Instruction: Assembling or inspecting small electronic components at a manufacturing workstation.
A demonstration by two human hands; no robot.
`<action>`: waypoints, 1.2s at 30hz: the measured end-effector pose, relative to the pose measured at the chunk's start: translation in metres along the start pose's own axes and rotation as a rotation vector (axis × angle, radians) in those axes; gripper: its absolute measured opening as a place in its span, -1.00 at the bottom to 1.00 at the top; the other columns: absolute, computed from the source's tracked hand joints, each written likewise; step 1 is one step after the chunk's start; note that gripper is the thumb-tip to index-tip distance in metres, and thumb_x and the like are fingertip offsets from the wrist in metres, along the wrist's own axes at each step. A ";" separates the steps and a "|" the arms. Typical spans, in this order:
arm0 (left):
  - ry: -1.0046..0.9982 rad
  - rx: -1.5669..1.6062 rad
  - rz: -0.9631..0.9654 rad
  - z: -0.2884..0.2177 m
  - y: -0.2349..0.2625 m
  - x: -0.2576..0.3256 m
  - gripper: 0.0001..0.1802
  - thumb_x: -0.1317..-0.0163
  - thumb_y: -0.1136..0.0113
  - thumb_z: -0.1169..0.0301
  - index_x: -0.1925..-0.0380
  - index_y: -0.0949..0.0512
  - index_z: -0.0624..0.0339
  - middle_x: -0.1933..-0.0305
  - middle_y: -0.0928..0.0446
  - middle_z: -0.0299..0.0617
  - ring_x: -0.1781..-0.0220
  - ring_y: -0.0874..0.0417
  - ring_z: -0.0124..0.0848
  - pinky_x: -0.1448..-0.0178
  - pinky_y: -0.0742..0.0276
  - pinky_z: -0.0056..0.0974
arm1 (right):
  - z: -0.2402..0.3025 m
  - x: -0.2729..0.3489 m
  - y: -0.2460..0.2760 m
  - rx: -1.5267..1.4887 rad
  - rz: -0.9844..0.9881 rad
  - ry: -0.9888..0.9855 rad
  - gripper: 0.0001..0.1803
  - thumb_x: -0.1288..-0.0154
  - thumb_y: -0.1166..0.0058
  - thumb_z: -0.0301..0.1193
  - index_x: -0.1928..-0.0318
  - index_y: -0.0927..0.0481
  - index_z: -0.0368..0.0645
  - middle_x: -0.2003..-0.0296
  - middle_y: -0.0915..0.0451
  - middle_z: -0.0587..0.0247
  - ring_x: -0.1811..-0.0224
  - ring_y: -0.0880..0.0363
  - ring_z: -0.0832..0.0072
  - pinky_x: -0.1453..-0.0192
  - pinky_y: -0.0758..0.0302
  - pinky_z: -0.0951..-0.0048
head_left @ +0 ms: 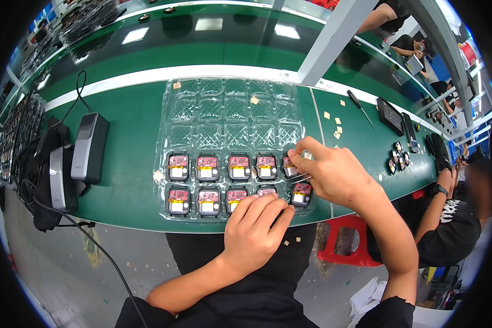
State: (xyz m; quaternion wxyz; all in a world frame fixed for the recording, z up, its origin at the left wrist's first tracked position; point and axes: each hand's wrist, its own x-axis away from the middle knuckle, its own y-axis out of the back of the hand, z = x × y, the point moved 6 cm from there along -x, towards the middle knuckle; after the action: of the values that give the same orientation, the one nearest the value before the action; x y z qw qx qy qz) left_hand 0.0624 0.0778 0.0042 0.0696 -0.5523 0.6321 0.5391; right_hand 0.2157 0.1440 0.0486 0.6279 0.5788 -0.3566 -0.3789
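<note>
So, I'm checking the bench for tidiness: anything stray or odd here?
Yes: small tan squares lie scattered loose on the green bench, one inside an empty pocket of the clear tray, and a few below the bench edge by the left hand.

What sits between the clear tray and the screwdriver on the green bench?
In the head view, a few small tan squares lie scattered on the bare green bench between the tray and the screwdriver.

Long green workbench (pixel 126 164) with white edging, grey floor (pixel 65 273), red stool (pixel 344 246).
</note>
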 end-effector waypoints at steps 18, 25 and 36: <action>-0.020 0.052 -0.002 0.001 -0.003 0.002 -0.77 0.03 -0.46 0.52 0.30 -0.71 0.14 0.13 -0.67 -0.27 0.02 -0.70 -0.23 -0.12 -0.56 -0.08 | 0.016 0.052 -0.013 -0.278 -0.210 -0.189 -0.69 -0.24 -0.36 -0.41 -0.01 -0.71 -0.03 0.11 -0.57 0.28 0.30 -0.70 0.15 0.26 -0.63 0.12; -0.008 0.001 -0.004 -0.001 -0.001 -0.001 -0.71 -0.02 -0.45 0.50 0.19 -0.72 0.23 0.06 -0.69 -0.21 0.01 -0.69 -0.24 -0.10 -0.55 -0.09 | 0.028 0.050 -0.008 -0.144 -0.076 -0.061 -0.69 -0.35 -0.17 -0.45 -0.09 -0.68 -0.11 0.10 -0.54 0.25 0.45 -0.69 0.17 0.36 -0.62 0.13; -0.037 -0.018 0.055 -0.002 -0.003 -0.001 -0.69 -0.06 -0.43 0.48 0.14 -0.73 0.25 0.03 -0.70 -0.22 -0.01 -0.67 -0.26 -0.11 -0.53 -0.10 | -0.007 0.017 -0.012 -0.397 -0.372 -0.284 -0.71 -0.30 -0.34 -0.38 -0.02 -0.74 -0.13 0.08 -0.61 0.22 0.26 -0.71 0.18 0.12 -0.64 0.18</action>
State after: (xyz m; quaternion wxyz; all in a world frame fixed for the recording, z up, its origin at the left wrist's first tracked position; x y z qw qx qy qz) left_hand 0.0662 0.0778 0.0040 0.0614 -0.5250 0.6409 0.5566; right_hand 0.2292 0.1316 0.0363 0.5925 0.4413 -0.2479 -0.6267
